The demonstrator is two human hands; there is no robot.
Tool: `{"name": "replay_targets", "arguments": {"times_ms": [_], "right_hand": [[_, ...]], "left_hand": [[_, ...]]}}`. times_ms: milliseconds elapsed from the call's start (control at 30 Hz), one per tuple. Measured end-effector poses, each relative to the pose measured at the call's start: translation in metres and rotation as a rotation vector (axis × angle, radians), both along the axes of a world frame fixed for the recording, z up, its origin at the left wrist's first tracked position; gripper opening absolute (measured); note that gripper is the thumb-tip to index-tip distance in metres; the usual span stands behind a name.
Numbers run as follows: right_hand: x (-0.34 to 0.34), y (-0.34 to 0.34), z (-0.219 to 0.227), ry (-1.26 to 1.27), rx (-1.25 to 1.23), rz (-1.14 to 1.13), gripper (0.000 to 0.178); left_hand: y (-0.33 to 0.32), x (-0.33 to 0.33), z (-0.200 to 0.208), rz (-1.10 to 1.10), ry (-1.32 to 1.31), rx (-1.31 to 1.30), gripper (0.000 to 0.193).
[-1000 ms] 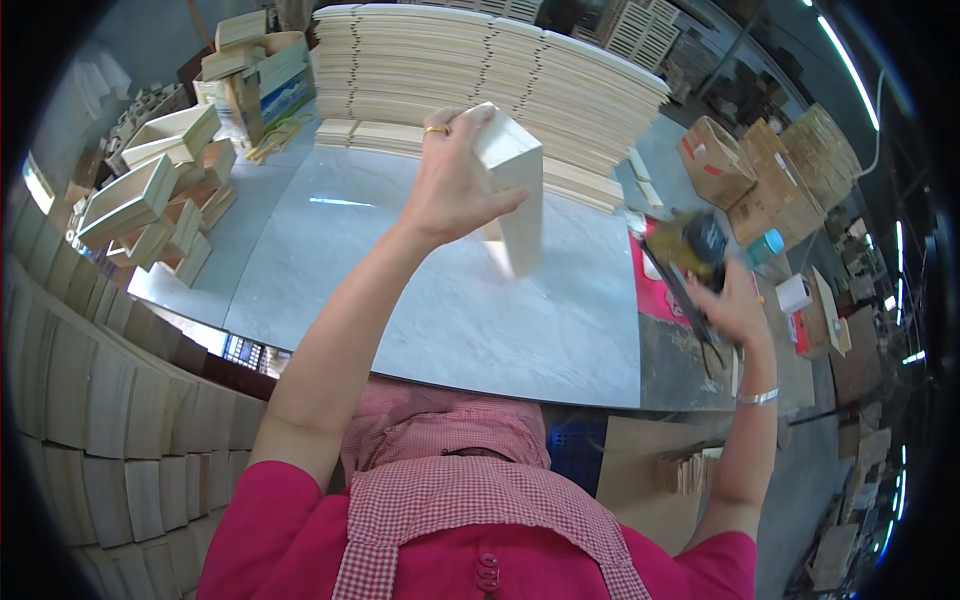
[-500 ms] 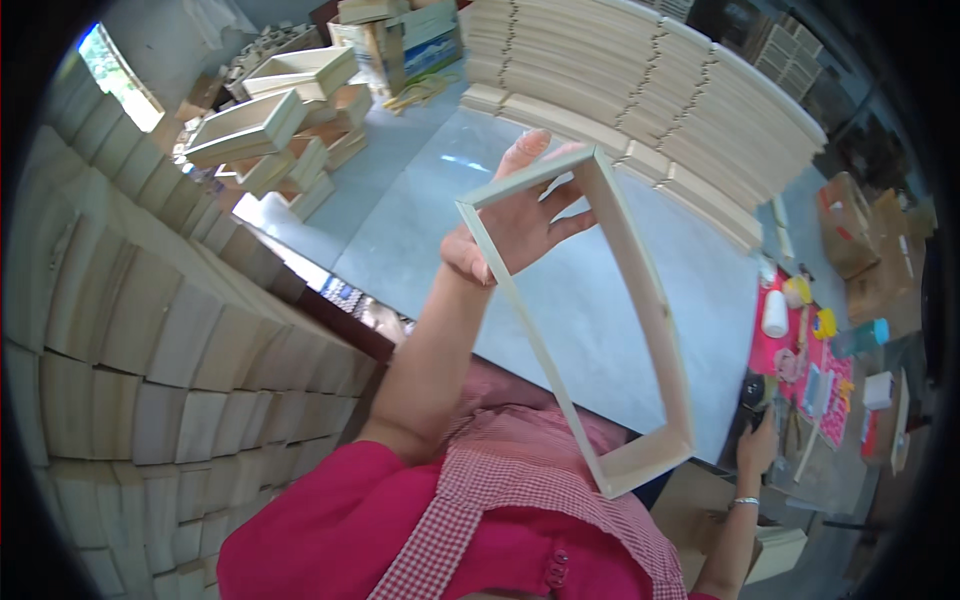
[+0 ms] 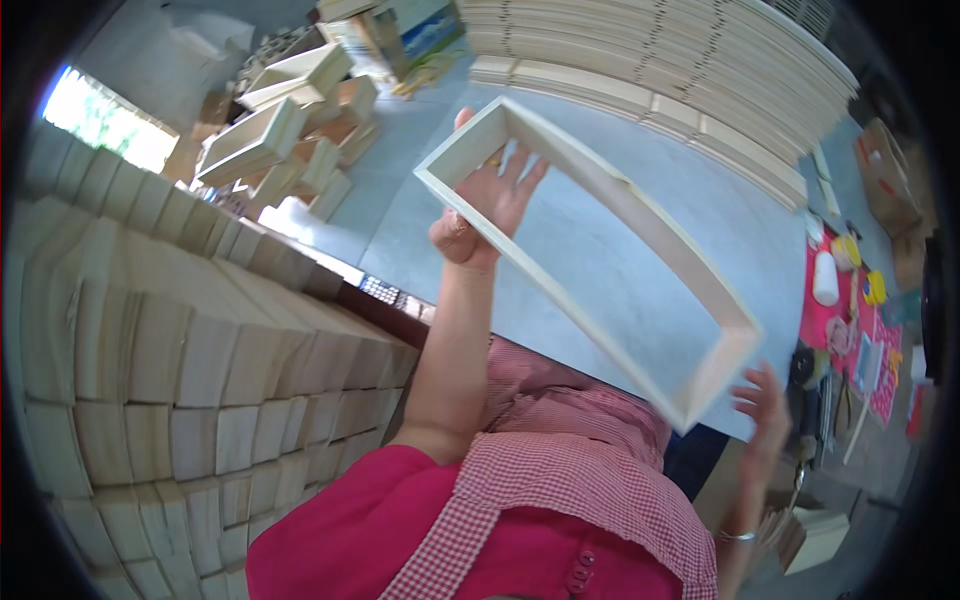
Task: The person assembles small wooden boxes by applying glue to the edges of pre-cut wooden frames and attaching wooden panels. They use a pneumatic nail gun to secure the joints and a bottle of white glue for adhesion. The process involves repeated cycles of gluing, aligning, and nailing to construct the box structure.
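Note:
A long, open rectangular frame of pale wooden boards (image 3: 640, 207) slants above the table, its upper-left end near my left hand (image 3: 492, 200). That hand supports the frame's short end, with thumb and fingers on it and some fingers spread inside the opening. Beyond the lower-right corner, my right hand (image 3: 766, 415) is raised with its fingers apart. It looks slightly blurred, and nothing shows in it. A small gap separates it from the frame.
Long boards (image 3: 640, 60) are stacked along the table's (image 3: 420, 215) far side. Wooden boxes (image 3: 255, 140) are piled at far left. Wood blocks (image 3: 210, 350) form a high stack on my left. A bottle (image 3: 825, 278) and small tools lie on pink cloth (image 3: 817, 312) at right.
My right hand has left the dark tools at the right and come up toward the frame. The frame's lower end has swung right and upward, while my left hand still supports its other end.

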State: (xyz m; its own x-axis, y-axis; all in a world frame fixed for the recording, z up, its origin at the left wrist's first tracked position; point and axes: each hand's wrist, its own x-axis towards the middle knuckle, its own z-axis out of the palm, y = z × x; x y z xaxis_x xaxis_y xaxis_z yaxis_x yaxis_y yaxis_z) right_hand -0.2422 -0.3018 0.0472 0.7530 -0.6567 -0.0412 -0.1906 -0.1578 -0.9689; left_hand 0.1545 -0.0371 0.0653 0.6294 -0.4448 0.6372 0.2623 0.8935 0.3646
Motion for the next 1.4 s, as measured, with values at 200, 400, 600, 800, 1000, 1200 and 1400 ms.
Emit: {"name": "replay_targets", "arguments": {"times_ms": [200, 400, 600, 800, 1000, 1200, 1400], "right_hand": [[0.085, 0.053, 0.014, -0.166, 0.088, 0.161, 0.057], [0.101, 0.005, -0.019, -0.175, -0.096, 0.06, 0.046], [0.096, -0.018, -0.062, -0.07, -0.085, 0.151, 0.042], [0.085, -0.158, -0.052, -0.046, -0.644, -0.283, 0.033], [0.08, -0.308, -0.067, 0.558, -0.981, -0.517, 0.079], [0.086, -0.346, -0.083, 0.61, -0.778, -0.485, 0.083], [0.086, -0.304, -0.022, -0.042, -0.549, -0.672, 0.069]], "left_hand": [[0.001, -0.038, -0.027, 0.112, 0.121, 0.47, 0.123], [0.016, -0.055, -0.054, 0.334, -0.107, 0.955, 0.114], [0.049, -0.063, -0.067, 0.58, -0.628, 1.545, 0.072], [0.063, -0.077, -0.057, 0.338, -0.142, 1.507, 0.054], [0.064, -0.076, -0.065, 0.295, -0.006, 1.398, 0.057], [0.06, -0.085, -0.059, 0.43, -0.037, 1.444, 0.052], [0.067, -0.111, -0.079, 0.824, 0.071, 1.359, 0.028]]}}
